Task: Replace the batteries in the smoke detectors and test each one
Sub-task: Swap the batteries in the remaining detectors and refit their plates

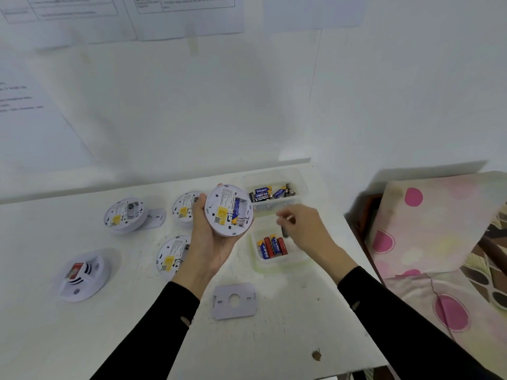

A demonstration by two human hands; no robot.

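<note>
My left hand (208, 239) grips a round white smoke detector (228, 209), back side toward me, its battery bay uncovered with one blue battery inside. My right hand (304, 229) hovers over the near clear tub (297, 259) and pinches a dark battery (284, 231) that points down. That tub holds several red and blue batteries (273, 246). A far clear tub (300, 179) holds several blue and black batteries (270, 192).
Two detectors (184, 206) (171, 256) lie back-up behind my left hand, and another detector (124, 215) lies on a mounting plate farther left. One face-up detector (82, 274) sits at the left. A loose mounting plate (234, 300) lies near me. The table edge and a patterned cushion (439, 223) are right.
</note>
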